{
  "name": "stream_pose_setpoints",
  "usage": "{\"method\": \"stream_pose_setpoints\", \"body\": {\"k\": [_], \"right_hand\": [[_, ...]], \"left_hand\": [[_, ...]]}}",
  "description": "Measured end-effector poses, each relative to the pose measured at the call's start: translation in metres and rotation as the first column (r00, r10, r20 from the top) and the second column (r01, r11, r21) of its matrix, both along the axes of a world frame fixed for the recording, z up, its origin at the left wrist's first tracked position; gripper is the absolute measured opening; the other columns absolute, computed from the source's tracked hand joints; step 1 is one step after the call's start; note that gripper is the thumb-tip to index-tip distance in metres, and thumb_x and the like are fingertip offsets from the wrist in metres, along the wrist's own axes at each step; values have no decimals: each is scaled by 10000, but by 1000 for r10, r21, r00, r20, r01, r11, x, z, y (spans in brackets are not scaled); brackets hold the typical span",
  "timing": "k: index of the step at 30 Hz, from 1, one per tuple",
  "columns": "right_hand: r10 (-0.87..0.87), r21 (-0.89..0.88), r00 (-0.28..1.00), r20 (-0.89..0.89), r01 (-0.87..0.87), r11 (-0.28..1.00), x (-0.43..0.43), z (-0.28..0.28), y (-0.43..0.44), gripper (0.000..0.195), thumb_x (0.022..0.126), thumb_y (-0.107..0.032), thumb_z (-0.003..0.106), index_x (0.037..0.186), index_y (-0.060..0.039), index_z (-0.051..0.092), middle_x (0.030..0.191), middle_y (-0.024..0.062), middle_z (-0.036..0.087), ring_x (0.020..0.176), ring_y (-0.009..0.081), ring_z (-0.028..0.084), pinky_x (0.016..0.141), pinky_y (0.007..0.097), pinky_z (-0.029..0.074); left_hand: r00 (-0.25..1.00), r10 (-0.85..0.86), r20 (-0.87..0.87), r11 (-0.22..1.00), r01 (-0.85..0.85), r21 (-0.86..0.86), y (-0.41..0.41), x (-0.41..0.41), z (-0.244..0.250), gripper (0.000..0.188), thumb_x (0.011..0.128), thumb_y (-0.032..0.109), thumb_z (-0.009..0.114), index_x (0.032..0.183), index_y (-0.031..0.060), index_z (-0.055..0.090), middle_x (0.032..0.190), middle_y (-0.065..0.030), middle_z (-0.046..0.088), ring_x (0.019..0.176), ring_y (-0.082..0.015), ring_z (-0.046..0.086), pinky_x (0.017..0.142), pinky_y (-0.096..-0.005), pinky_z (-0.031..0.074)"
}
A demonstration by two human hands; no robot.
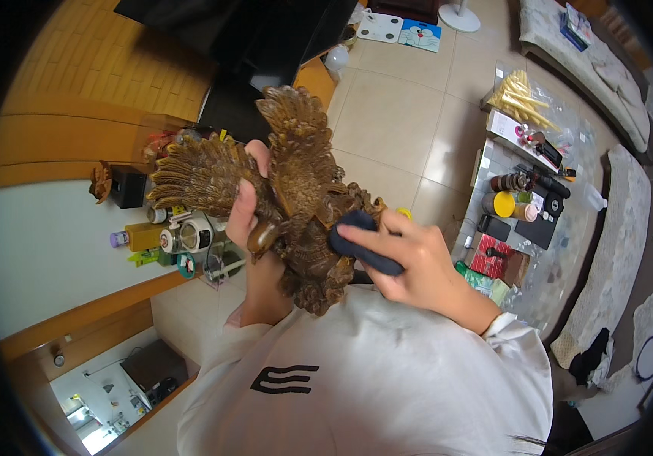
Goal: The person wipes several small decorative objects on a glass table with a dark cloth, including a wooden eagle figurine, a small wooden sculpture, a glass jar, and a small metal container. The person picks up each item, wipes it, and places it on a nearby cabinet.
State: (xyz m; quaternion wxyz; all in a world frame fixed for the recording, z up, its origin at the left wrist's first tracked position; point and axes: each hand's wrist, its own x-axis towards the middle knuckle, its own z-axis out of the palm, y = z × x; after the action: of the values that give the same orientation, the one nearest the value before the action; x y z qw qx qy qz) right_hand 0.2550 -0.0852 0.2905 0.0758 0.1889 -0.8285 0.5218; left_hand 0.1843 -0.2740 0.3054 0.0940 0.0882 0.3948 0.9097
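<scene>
A carved brown eagle figurine [300, 165] with spread, feathered wings is held up before my chest. My left hand [247, 196] grips it around the base of one wing, near the bird's smooth head [263, 236]. Part of that hand is hidden behind the carving. In my right hand [412, 251] is a dark blue sponge or folded cloth [365, 242], pressed against the lower body of the figurine. The rough, knobbly base [320, 290] points toward my white shirt [383, 353].
On the right, a low table [523, 256] bears jars, boxes and a bag of pale yellow sticks [520, 100]. Covered sofas [600, 239] stand beyond it. Bottles and a white appliance [195, 235] stand at left. Bathroom scales [380, 27] lie on the tiled floor [397, 114].
</scene>
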Motion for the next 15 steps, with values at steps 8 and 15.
{"method": "stream_pose_setpoints", "body": {"k": [8, 15], "right_hand": [[72, 146, 997, 17, -74, 987, 4, 0, 20, 498, 621, -102, 692, 1114, -166, 669, 804, 70, 549, 563, 231, 575, 498, 331, 486], [121, 125, 992, 24, -123, 984, 2, 1, 18, 519, 625, -102, 681, 1141, -144, 656, 764, 59, 507, 532, 226, 573, 495, 344, 493]], "left_hand": [[993, 65, 99, 994, -73, 76, 12, 15, -8, 342, 877, 353, 536, 928, 65, 358, 1029, -208, 477, 1008, -299, 499, 844, -444, 442], [993, 113, 22, 984, -115, 133, 11, 21, -11, 453, 886, 404, 484, 1120, 29, 382, 1189, -251, 441, 1113, -354, 469, 918, -495, 420]]}}
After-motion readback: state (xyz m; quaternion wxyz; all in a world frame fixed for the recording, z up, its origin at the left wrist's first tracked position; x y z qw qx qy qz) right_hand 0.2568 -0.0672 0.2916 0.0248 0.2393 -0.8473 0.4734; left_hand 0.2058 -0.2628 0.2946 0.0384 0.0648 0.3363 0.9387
